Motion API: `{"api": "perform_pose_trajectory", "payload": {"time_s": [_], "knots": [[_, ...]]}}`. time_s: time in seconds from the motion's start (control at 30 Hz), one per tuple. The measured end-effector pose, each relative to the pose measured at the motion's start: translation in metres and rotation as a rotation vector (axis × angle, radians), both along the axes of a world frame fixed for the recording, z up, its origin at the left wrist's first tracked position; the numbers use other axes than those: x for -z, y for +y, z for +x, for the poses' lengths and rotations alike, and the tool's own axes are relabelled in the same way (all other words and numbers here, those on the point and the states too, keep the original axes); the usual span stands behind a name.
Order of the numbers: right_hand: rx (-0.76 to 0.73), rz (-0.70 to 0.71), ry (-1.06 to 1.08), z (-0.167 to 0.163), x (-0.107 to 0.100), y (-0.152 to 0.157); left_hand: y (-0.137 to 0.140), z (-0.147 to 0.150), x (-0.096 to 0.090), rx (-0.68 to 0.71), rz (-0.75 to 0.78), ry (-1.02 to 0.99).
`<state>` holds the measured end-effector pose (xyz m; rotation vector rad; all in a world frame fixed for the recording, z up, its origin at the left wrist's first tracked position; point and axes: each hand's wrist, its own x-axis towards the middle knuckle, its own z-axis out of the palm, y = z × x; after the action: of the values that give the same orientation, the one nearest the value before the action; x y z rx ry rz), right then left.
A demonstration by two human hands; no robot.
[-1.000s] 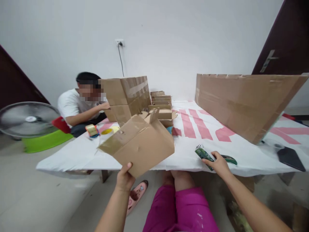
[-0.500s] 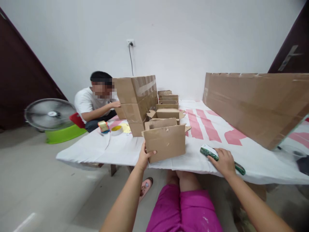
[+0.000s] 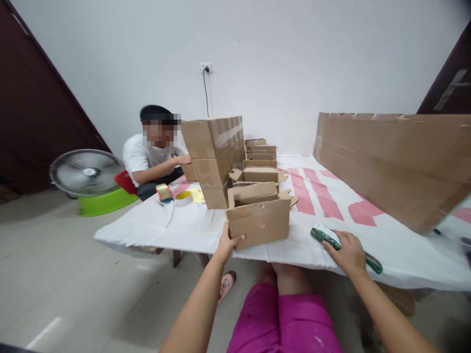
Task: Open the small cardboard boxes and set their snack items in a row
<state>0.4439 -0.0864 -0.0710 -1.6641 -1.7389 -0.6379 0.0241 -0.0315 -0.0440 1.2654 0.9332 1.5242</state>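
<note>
A small open-topped cardboard box [image 3: 259, 223] stands near the front edge of the white-covered table [image 3: 140, 230], flaps up. Its left front corner is gripped by my left hand [image 3: 228, 242], thumb across the front face and the other fingers mostly hidden behind the side. To the right, my right hand [image 3: 348, 252] curls over a long green tool [image 3: 374, 263] lying on the cloth. A patterned green-and-white end [image 3: 324, 233] shows left of the fingers and a dark green handle end right of them; its exact kind is unclear.
Taped cardboard boxes [image 3: 219, 171] are stacked behind the left hand, with several open boxes [image 3: 263, 174] in a row beside them. A large cardboard sheet or box [image 3: 386, 166] stands at right. Tape rolls [image 3: 183, 197], a seated person [image 3: 150, 157] and a fan [image 3: 88, 171] are left.
The view has swung slightly left. The box in my left hand has tipped or settled a little, so more of its open top shows. My right hand keeps its place on the green tool.
</note>
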Motion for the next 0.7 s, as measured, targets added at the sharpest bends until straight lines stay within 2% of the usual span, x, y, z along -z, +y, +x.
{"api": "perform_pose_trajectory", "payload": {"time_s": [0.13, 0.27, 0.53, 0.7], "knots": [[0.006, -0.006, 0.018, 0.000, 0.001, 0.001, 0.004, -0.001, 0.007, -0.026, 0.004, -0.001], [0.001, -0.010, 0.027, 0.001, 0.002, 0.001, 0.008, 0.000, 0.014, -0.123, 0.036, 0.001], [-0.009, -0.011, 0.046, 0.000, 0.001, -0.001, 0.005, 0.002, 0.014, -0.201, 0.061, 0.144], [-0.017, 0.027, 0.016, 0.002, 0.004, 0.001, 0.005, 0.007, 0.014, -0.364, 0.105, 0.266]]}}
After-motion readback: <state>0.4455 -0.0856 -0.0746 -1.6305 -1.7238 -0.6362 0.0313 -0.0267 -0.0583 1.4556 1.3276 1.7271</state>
